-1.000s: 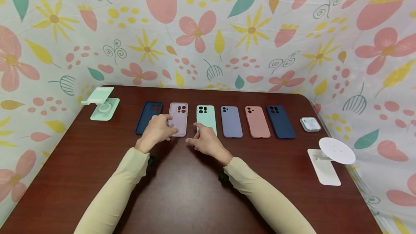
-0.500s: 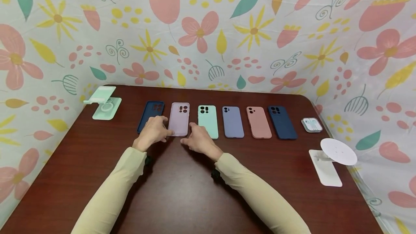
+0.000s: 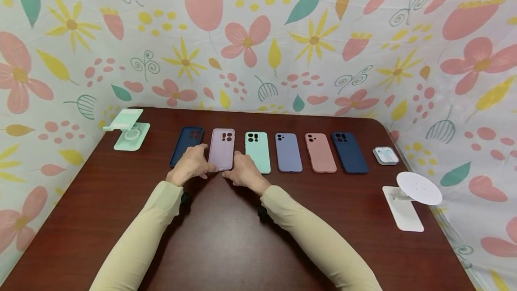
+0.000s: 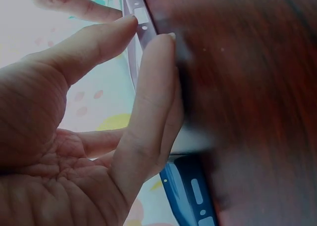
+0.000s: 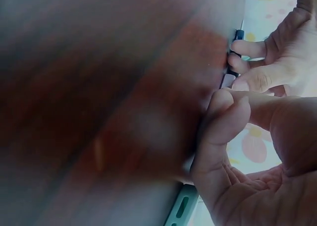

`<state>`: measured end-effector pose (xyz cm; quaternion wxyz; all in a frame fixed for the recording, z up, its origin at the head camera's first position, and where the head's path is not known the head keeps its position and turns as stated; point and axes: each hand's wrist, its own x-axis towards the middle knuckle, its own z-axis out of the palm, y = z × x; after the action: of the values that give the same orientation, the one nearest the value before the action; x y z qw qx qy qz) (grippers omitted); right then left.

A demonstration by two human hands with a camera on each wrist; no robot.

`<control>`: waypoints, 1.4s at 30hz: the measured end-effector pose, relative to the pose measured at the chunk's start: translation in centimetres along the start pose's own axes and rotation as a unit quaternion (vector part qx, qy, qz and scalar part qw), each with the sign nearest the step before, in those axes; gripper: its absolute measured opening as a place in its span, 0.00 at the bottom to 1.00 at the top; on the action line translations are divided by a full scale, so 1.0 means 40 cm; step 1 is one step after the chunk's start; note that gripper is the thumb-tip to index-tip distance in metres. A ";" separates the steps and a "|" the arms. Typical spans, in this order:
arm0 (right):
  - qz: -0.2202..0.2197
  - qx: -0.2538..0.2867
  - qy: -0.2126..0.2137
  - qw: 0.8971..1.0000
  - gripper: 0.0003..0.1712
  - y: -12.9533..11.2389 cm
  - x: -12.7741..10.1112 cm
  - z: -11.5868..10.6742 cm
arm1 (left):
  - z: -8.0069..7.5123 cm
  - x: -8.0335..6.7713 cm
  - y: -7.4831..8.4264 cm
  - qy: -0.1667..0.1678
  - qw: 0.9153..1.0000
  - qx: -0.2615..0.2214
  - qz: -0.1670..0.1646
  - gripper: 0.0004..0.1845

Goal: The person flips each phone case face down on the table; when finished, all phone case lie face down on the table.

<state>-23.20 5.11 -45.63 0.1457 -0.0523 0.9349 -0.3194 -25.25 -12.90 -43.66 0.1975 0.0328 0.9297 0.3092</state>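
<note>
A lilac phone case (image 3: 221,152) lies on the dark table between both hands. My left hand (image 3: 191,161) is at its lower left corner, the thumb touching near the bottom edge; in the left wrist view the thumb and forefinger stand apart by the case's edge (image 4: 145,33). Close by the lower right side is my right hand (image 3: 244,172), its fingers bent and its thumb low; contact there cannot be told. A navy case (image 3: 186,142), hollow side up, sits partly behind the left hand. To the right lies a mint case (image 3: 259,152), its lower left side partly covered by the right hand.
Farther right in the row lie a periwinkle case (image 3: 288,152), a pink case (image 3: 321,152) and a dark blue case (image 3: 350,152). A mint stand (image 3: 132,136) is at the far left. Boxed earphones (image 3: 385,155) and a white stand (image 3: 404,210) are at the right.
My right hand has moved left, off the mint case and up to the lilac case. The left hand has drawn slightly down the lilac case's left side, showing more of it.
</note>
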 end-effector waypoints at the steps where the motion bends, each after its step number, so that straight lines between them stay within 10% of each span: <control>1: -0.001 -0.003 -0.001 1.000 0.27 0.000 0.002 0.003 | 0.000 0.002 -0.001 -0.003 1.000 0.000 -0.005 0.54; 42: -0.007 0.045 0.008 0.999 0.37 0.001 -0.016 -0.015 | 0.006 0.011 -0.008 -0.026 0.999 -0.030 0.031 0.44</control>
<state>-22.78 5.60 -45.03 0.1378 -0.0496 0.9203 -0.3627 -25.53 -12.96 -44.17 0.2127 0.0638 0.9131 0.3418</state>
